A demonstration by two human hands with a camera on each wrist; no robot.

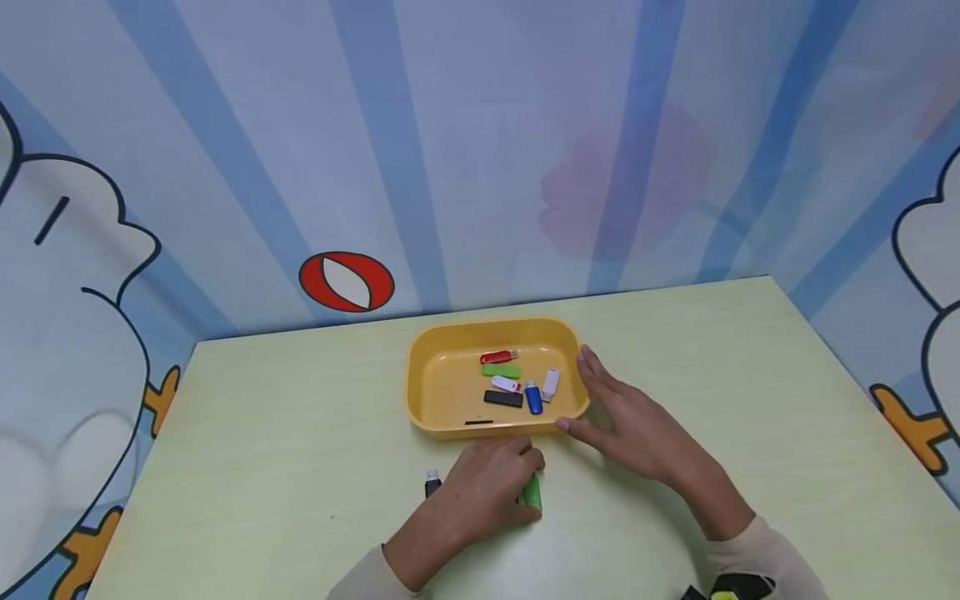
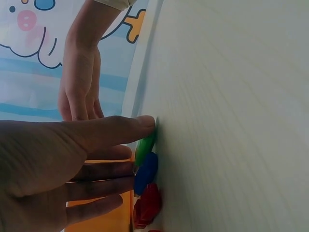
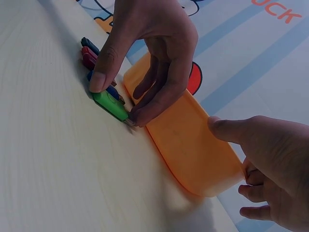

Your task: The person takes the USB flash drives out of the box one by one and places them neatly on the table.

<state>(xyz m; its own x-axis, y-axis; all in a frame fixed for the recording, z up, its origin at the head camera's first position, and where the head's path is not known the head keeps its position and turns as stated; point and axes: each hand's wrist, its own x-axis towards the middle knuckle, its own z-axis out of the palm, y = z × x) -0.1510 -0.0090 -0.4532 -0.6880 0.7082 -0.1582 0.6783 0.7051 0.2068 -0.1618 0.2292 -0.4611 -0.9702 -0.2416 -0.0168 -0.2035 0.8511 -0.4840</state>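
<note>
My left hand (image 1: 483,483) is just in front of the yellow tray (image 1: 442,333). Thumb and finger pinch a green USB flash drive (image 3: 110,104) by its two ends, low at the tabletop. Beside it in a row lie a blue flash drive (image 2: 146,173), red ones (image 2: 150,203) and a dark one (image 1: 432,486); in the head view the left hand hides most of this row. At the tray's right end, my right hand (image 1: 637,425) rests on the rim, its thumb at the near side and its fingers extended along the right side.
Inside the tray lie several flash drives: a red one (image 1: 498,357), a green one (image 1: 500,370), white ones (image 1: 551,382), a black one (image 1: 503,399) and a blue one (image 1: 533,398). Behind the pale table (image 1: 262,433) rises a printed cartoon backdrop (image 1: 480,167).
</note>
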